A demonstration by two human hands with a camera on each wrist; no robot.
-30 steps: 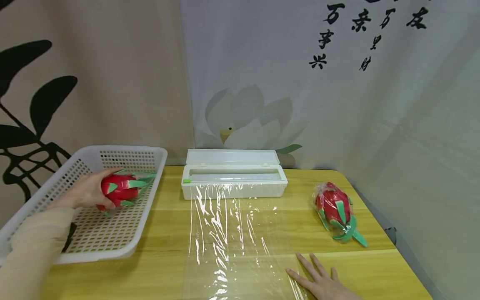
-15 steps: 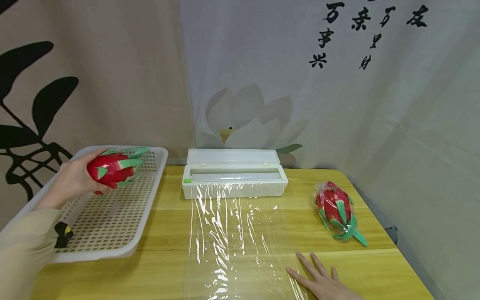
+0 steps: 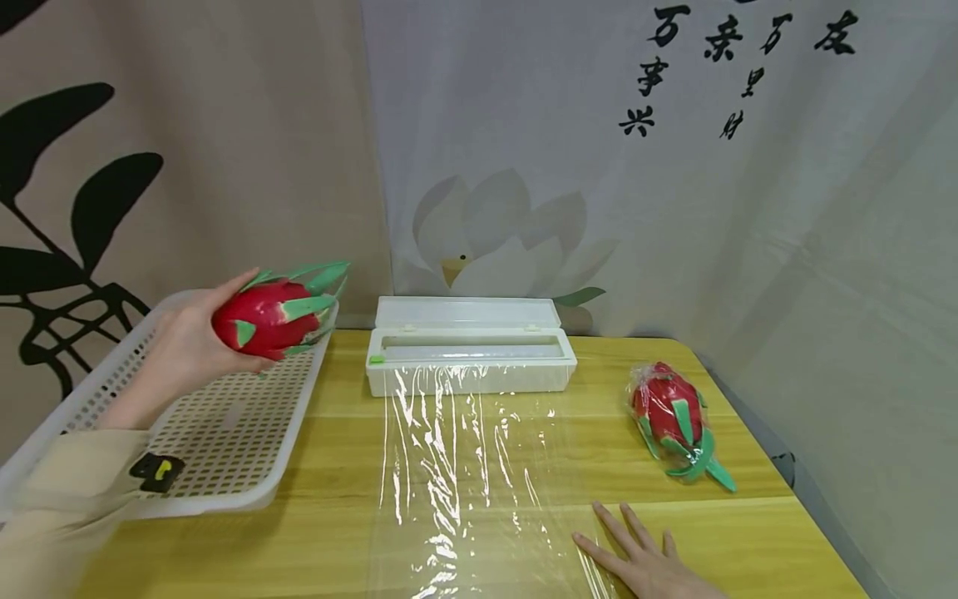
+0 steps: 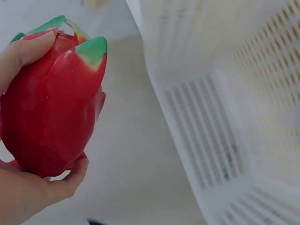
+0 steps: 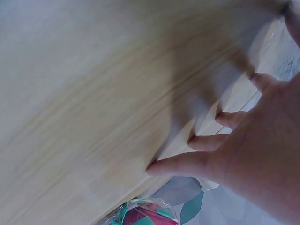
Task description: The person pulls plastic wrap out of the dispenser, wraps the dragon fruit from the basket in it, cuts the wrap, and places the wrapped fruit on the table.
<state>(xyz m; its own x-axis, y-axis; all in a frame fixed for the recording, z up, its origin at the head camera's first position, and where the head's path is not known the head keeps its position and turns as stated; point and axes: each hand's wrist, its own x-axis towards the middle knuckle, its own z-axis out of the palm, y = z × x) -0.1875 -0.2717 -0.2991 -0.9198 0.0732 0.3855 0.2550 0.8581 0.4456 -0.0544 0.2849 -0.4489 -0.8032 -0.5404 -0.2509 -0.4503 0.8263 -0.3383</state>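
My left hand (image 3: pixel 196 337) grips a red dragon fruit (image 3: pixel 273 320) with green leaf tips, held above the white basket (image 3: pixel 250 491). In the left wrist view thumb and fingers curl round the fruit (image 4: pixel 56 108) from both sides. My right hand (image 3: pixel 647 557) lies with spread, straight fingers on the table, its fingertips at the right edge of a sheet of plastic wrap (image 3: pixel 449 499). That sheet runs toward me from a white wrap dispenser (image 3: pixel 471 378) whose lid stands up. Another dragon fruit (image 3: pixel 669 412), wrapped in clear film, rests on the right of the table.
The wooden table (image 3: pixel 337 466) ends at a slanting right edge. A curtain (image 3: pixel 479 150) with printed leaves, a lotus and black characters hangs right behind it. On the left, the perforated basket takes up the table's corner.
My left hand has lifted the dragon fruit up from inside the basket and brought it toward the right, over the basket's far rim. The right hand stays where it was.
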